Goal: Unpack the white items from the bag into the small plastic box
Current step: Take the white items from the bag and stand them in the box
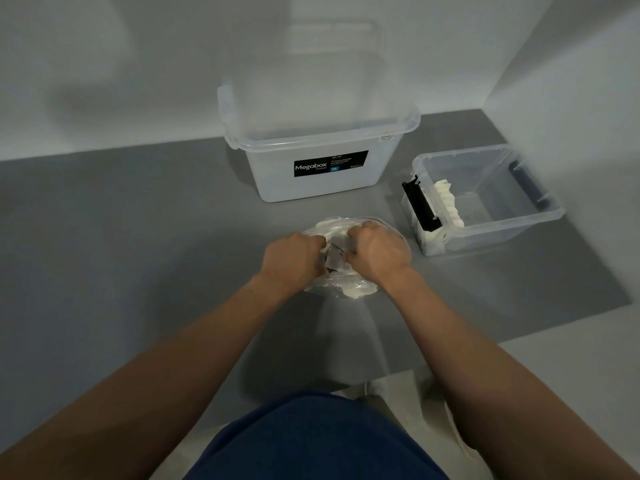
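Left hand (292,259) and right hand (375,252), fingers curled, clutch a clear plastic bag (329,284) of white items (358,292); right of the bag stands a small clear plastic box (502,233).

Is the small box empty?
No, a row of white items stands inside the small box, along its left wall.

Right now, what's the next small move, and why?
Probably spread the clear plastic bag open and draw out one of the white items. The left hand and right hand both grip the bag at its middle, and the small clear plastic box on the right has bare floor beside its row of white pieces.
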